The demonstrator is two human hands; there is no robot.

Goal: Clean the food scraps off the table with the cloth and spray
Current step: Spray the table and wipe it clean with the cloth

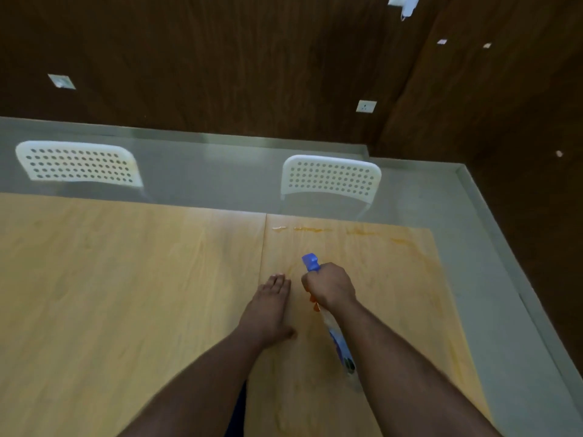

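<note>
My right hand (329, 287) grips the neck of a spray bottle (342, 348) with a blue trigger head (310, 261), its nozzle aimed at the far side of the light wooden table (126, 294). My left hand (268, 310) lies flat on the tabletop just left of the bottle, fingers together, holding nothing. Orange smears (312, 229) run along the far edge of the table and down its right side (422, 257). No cloth is in view.
Two white perforated chairs stand behind the table, one at the far left (79, 164) and one at the far right (331, 178). Grey floor (473, 279) borders the table's right edge. Dark wood walls (252, 58) close the room behind.
</note>
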